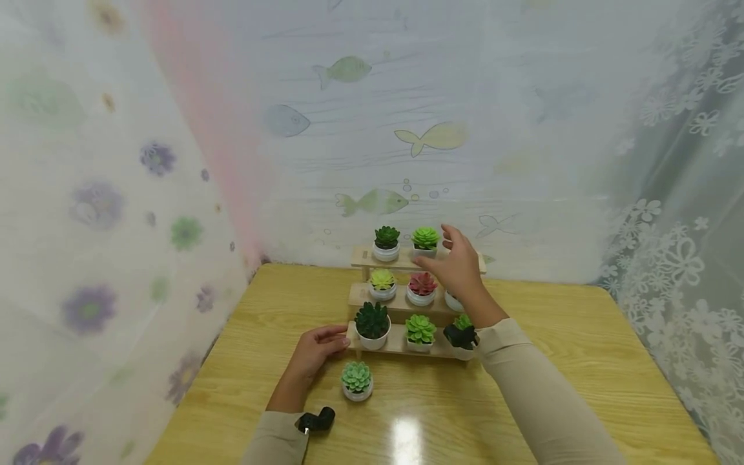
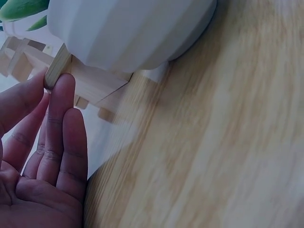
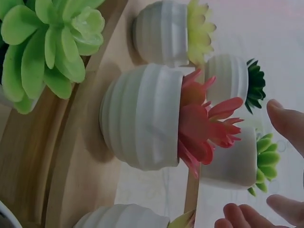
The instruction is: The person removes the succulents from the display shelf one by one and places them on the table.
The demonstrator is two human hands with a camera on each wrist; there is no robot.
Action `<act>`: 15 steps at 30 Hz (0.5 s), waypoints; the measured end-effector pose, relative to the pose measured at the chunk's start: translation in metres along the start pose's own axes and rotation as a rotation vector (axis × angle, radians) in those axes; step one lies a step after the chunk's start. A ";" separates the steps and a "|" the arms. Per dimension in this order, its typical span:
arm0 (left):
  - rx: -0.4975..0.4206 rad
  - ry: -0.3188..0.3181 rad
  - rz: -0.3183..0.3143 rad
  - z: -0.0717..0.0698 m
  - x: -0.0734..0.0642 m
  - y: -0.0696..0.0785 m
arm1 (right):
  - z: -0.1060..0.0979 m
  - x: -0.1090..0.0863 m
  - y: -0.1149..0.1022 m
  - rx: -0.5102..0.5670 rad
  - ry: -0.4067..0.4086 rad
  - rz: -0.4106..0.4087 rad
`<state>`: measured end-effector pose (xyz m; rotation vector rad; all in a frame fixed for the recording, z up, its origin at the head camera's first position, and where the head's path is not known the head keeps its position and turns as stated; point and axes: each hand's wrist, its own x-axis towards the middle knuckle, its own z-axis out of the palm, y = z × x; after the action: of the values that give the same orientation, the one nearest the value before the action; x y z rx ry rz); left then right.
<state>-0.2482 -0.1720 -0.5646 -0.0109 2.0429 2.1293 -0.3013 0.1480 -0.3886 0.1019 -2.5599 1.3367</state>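
A three-tier wooden plant stand (image 1: 361,296) holds several small potted succulents. My left hand (image 1: 316,349) grips the left end of its lowest shelf; in the left wrist view, thumb and finger pinch the board's edge (image 2: 58,66). On the top shelf, a bright green succulent (image 1: 425,239) stands in a white pot (image 3: 230,159). My right hand (image 1: 459,265) is beside it, thumb and fingers spread apart; in the right wrist view the fingertips (image 3: 242,216) look clear of the plant. A dark green succulent (image 1: 387,237) stands to its left. My right hand partly hides a middle-shelf pot (image 1: 453,301).
A pale green succulent (image 1: 356,380) stands on the wooden table (image 1: 279,303), in front of the stand. The middle shelf bears a red succulent (image 1: 422,285) and a yellow-green one (image 1: 382,280). A fish-patterned curtain (image 1: 360,155) hangs behind the table.
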 end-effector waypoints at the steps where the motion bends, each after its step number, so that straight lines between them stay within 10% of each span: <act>1: 0.001 -0.002 0.002 0.000 0.000 0.000 | 0.000 0.001 -0.001 0.010 -0.010 0.010; 15: -0.010 -0.012 -0.004 -0.002 0.002 -0.003 | 0.004 0.013 0.002 0.008 -0.089 0.088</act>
<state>-0.2502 -0.1739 -0.5675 -0.0037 2.0240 2.1327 -0.3150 0.1464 -0.3892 0.0511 -2.6612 1.4046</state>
